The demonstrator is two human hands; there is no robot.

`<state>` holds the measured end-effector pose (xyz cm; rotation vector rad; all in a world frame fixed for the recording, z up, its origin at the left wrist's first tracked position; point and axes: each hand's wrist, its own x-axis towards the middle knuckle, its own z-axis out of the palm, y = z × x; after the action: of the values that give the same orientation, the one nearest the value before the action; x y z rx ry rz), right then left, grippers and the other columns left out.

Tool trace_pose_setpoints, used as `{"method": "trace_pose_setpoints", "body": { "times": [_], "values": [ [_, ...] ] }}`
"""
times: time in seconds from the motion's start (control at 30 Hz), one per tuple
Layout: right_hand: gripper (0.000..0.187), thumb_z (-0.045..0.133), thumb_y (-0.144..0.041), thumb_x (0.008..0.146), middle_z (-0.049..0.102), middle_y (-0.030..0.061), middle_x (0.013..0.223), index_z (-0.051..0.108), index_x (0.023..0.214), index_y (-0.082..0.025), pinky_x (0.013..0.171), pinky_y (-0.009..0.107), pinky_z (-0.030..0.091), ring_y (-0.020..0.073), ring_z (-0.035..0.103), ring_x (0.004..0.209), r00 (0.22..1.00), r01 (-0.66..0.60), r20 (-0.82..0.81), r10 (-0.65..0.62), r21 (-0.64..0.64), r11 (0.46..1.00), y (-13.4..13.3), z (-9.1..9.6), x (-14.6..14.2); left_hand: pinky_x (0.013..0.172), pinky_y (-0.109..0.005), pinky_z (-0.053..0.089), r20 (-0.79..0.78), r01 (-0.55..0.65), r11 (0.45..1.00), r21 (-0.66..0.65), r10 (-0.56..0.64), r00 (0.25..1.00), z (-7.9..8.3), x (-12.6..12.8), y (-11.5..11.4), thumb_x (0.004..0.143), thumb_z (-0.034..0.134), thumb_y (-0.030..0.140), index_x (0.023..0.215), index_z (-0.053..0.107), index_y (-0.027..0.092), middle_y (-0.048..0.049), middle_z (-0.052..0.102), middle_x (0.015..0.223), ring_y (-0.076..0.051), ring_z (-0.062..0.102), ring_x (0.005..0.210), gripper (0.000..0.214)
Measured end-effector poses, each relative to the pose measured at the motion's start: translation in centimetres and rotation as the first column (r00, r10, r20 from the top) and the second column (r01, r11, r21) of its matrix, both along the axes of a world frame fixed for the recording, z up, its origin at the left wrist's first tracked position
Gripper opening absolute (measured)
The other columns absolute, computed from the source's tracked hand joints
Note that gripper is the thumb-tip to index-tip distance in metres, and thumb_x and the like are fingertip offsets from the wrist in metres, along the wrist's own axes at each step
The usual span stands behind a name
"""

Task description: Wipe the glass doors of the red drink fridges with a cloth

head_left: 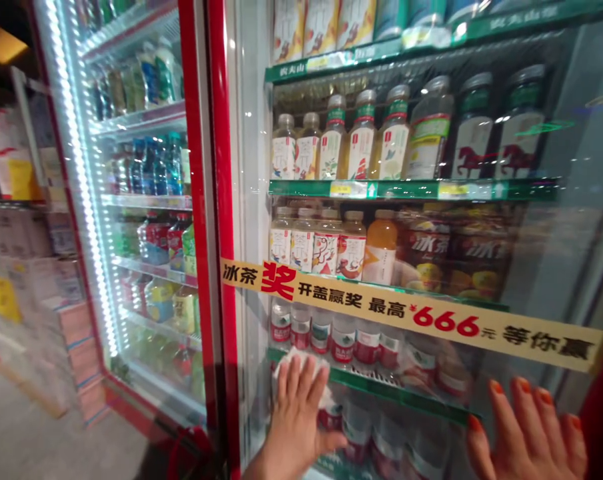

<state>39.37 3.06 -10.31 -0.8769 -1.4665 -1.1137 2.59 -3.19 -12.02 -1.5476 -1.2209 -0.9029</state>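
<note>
The left hand is pressing a white cloth flat against the glass door below the yellow banner (fingers spread, covering more glass); the right hand is bracing open-palmed, grasping nothing.

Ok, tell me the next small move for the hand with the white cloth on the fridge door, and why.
Probably slide the left hand and its white cloth upward along the glass fridge door toward the yellow banner sticker. The cloth sits low on the pane, and the right hand lies flat on the glass beside it.
</note>
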Motion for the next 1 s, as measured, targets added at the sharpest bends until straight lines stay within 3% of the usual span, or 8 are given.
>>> {"method": "trace_pose_setpoints", "body": {
  "times": [0.1, 0.3, 0.43, 0.53, 0.67, 0.77, 0.9, 1.0],
  "values": [
    [0.074, 0.060, -0.030, 0.101, 0.041, 0.0122, 0.176, 0.041, 0.171, -0.017, 0.141, 0.051, 0.025, 0.0304, 0.037, 0.166, 0.999, 0.003, 0.044, -0.004, 0.022, 1.000, -0.3, 0.6, -0.2, 0.145, -0.048, 0.005, -0.019, -0.027, 0.997, 0.075, 0.028, 0.999, -0.2, -2.5, -0.8, 0.106, 0.032, 0.072, 0.177, 0.013, 0.029, 0.0004, 0.008, 0.188, -0.025, 0.003, 0.176, 0.086],
    [0.071, 0.058, -0.031, 0.104, 0.037, 0.0069, 0.179, 0.039, 0.172, -0.022, 0.141, 0.049, 0.022, 0.0294, 0.034, 0.167, 0.997, -0.063, -0.041, 0.062, -0.026, 0.998, -1.0, 0.7, -0.8, 0.140, -0.069, 0.009, 0.335, -0.173, 0.983, 0.057, 0.145, 0.931, 4.7, -3.2, 2.4, 0.108, 0.036, 0.060, 0.174, 0.003, 0.001, -0.0292, -0.001, 0.184, -0.042, -0.008, 0.174, 0.095],
    [0.071, 0.058, -0.039, 0.106, 0.035, 0.0002, 0.180, 0.036, 0.173, -0.034, 0.141, 0.056, 0.021, 0.0314, 0.035, 0.167, 0.982, -0.141, -0.147, 0.120, -0.142, 0.980, -1.2, 0.1, -1.2, 0.144, -0.052, 0.004, 0.004, -0.009, 1.000, -0.018, 0.009, 1.000, -0.1, 1.8, 0.9, 0.096, 0.032, 0.090, 0.177, 0.017, 0.020, -0.0093, 0.017, 0.187, -0.032, 0.004, 0.176, 0.107],
    [0.072, 0.058, -0.038, 0.105, 0.034, 0.0002, 0.181, 0.035, 0.173, -0.036, 0.141, 0.057, 0.020, 0.0315, 0.035, 0.167, 0.980, -0.159, -0.143, 0.137, -0.154, 0.975, -1.1, 0.0, -1.2, 0.144, -0.044, 0.000, -0.113, 0.048, 0.999, 0.007, -0.047, 0.993, -1.5, 0.0, -0.6, 0.100, 0.042, 0.081, 0.177, 0.014, 0.034, 0.0026, 0.024, 0.185, -0.021, 0.001, 0.176, 0.094],
    [0.071, 0.060, -0.038, 0.104, 0.036, -0.0010, 0.180, 0.037, 0.172, -0.037, 0.141, 0.056, 0.020, 0.0304, 0.036, 0.167, 0.970, -0.190, -0.177, 0.166, -0.128, 0.973, -1.2, 0.2, -1.2, 0.142, -0.064, 0.003, 0.199, -0.087, 0.996, 0.022, 0.081, 0.977, 5.7, -4.3, 0.9, 0.109, 0.037, 0.052, 0.176, 0.004, 0.013, -0.0201, 0.004, 0.186, -0.034, -0.003, 0.175, 0.085],
    [0.072, 0.060, -0.036, 0.104, 0.035, -0.0023, 0.180, 0.037, 0.172, -0.036, 0.142, 0.051, 0.018, 0.0274, 0.034, 0.168, 0.969, -0.201, -0.168, 0.178, -0.125, 0.972, -1.4, 0.4, -1.2, 0.139, -0.072, 0.011, 0.337, -0.127, 0.992, 0.010, 0.116, 0.934, 10.4, -2.3, 2.2, 0.106, 0.023, 0.071, 0.175, -0.001, 0.008, -0.0252, -0.001, 0.185, -0.041, -0.007, 0.174, 0.097],
    [0.073, 0.060, -0.033, 0.103, 0.034, -0.0027, 0.181, 0.036, 0.173, -0.036, 0.142, 0.050, 0.017, 0.0262, 0.032, 0.169, 0.974, -0.197, -0.138, 0.178, -0.140, 0.970, -1.2, 0.4, -1.0, 0.144, -0.051, 0.006, -0.054, 0.040, 0.999, -0.017, -0.041, 0.998, 7.8, 2.7, 1.5, 0.092, 0.010, 0.092, 0.176, 0.019, 0.022, -0.0051, 0.010, 0.188, -0.030, 0.003, 0.176, 0.110],
    [0.072, 0.059, -0.035, 0.104, 0.034, -0.0025, 0.180, 0.036, 0.173, -0.035, 0.142, 0.051, 0.017, 0.0269, 0.032, 0.168, 0.974, -0.194, -0.142, 0.176, -0.131, 0.972, -1.1, 0.5, -1.1, 0.144, -0.044, 0.002, -0.214, 0.089, 0.996, -0.023, -0.092, 0.973, 6.4, 0.6, 0.8, 0.099, 0.025, 0.086, 0.176, 0.022, 0.031, 0.0055, 0.010, 0.188, -0.024, 0.005, 0.176, 0.094]
  ]
}}
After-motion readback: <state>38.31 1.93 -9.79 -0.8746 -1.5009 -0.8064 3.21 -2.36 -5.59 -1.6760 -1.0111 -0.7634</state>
